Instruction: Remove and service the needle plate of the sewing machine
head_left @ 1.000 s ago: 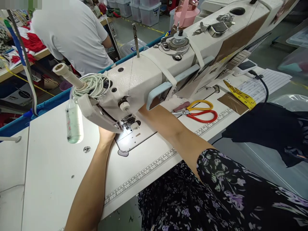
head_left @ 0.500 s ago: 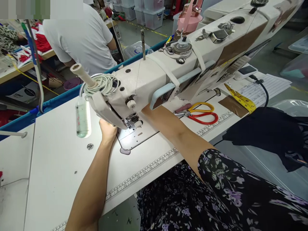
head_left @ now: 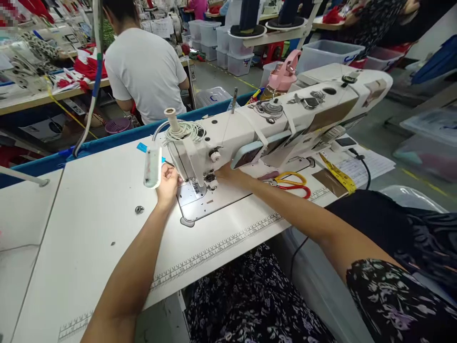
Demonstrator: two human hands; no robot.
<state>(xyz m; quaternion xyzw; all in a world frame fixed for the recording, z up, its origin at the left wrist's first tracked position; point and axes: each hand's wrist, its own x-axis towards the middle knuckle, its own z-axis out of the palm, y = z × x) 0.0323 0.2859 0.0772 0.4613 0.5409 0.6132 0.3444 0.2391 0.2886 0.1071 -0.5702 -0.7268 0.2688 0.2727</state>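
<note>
Flanking the presser foot (head_left: 197,189), left hand (head_left: 168,184) and right hand (head_left: 225,172): grips unclear; bin (head_left: 424,159) holds turquoise contents.

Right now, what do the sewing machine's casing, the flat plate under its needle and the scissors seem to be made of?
Casing: probably painted metal, going by its smooth white sheen, though plastic is possible. Plate: likely polished steel, grey and reflecting bright glare. Scissors: apparently metal near the pivot, silvery; the yellow and red handles look plastic or plastic-coated, smooth and evenly coloured.
</note>
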